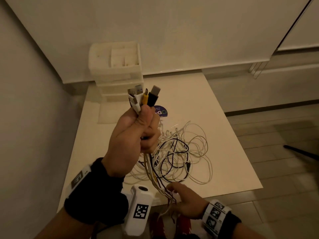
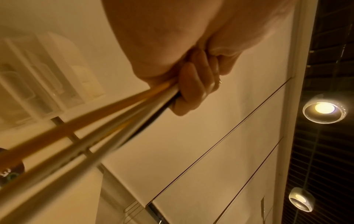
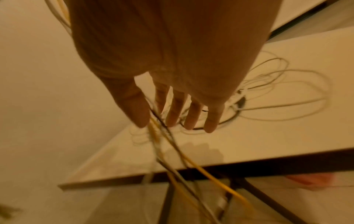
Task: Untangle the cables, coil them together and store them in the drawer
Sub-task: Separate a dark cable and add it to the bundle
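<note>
My left hand (image 1: 138,130) is raised over the white table (image 1: 224,149) and grips a bundle of cables just below their plugs (image 1: 145,99), which are white, yellow and black and point upward. In the left wrist view the fingers (image 2: 193,84) curl tightly round the cable strands (image 2: 114,109). The cables hang down to a loose tangle (image 1: 181,156) on the table. My right hand (image 1: 184,200) is low at the table's near edge with straight, spread fingers (image 3: 174,112); the hanging strands (image 3: 162,133) run between thumb and forefinger. A translucent drawer unit (image 1: 117,69) stands at the table's far left.
A round dark sticker (image 1: 160,111) lies on the table behind my left hand. Walls close in on the left and behind the table. Tiled floor (image 1: 276,178) lies to the right, and a dark rod (image 1: 300,153) reaches in from the right edge.
</note>
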{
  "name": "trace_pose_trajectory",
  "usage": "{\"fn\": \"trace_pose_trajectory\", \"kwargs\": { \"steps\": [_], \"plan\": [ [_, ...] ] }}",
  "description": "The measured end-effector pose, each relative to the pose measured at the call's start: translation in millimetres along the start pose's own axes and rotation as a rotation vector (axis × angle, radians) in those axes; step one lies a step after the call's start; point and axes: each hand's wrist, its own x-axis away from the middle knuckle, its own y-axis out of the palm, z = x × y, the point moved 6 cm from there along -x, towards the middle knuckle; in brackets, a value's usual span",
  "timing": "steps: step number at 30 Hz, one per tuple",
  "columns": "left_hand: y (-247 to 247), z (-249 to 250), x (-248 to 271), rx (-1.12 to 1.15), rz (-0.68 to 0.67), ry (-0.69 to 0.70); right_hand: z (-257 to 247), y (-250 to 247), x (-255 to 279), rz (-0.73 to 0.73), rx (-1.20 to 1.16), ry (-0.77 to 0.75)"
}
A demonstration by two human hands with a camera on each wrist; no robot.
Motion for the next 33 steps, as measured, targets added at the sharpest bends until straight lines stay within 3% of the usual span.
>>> {"fn": "trace_pose_trajectory", "kwargs": {
  "steps": [3, 6, 12, 24, 29, 33],
  "plan": [
    [0.2, 7.9, -1.1, 0.001, -0.03, 0.03, 48.0, -13.1, 3.2, 0.046, 0.11, 0.149],
    [-0.5, 8.5, -1.0, -0.003, -0.034, 0.049, 83.2, -23.8, -5.3, 0.2, 0.251, 0.344],
    [-5.9, 5.3, -1.9, -0.002, 0.01, 0.045, 79.0, -37.8, -41.4, 0.467, 0.054, 0.586],
    [-14.7, -2.0, -7.5, -0.027, 0.061, 0.017, 68.5, -42.4, -46.0, 0.604, -0.109, 0.7],
    [-14.7, -2.5, -11.6, -0.033, 0.028, 0.021, 64.9, -44.2, -46.3, 0.704, -0.298, 0.798],
    [-19.4, 1.9, -14.3, -0.048, 0.023, 0.028, 64.4, -48.8, -57.0, 0.645, -0.496, 0.868]
  ]
}}
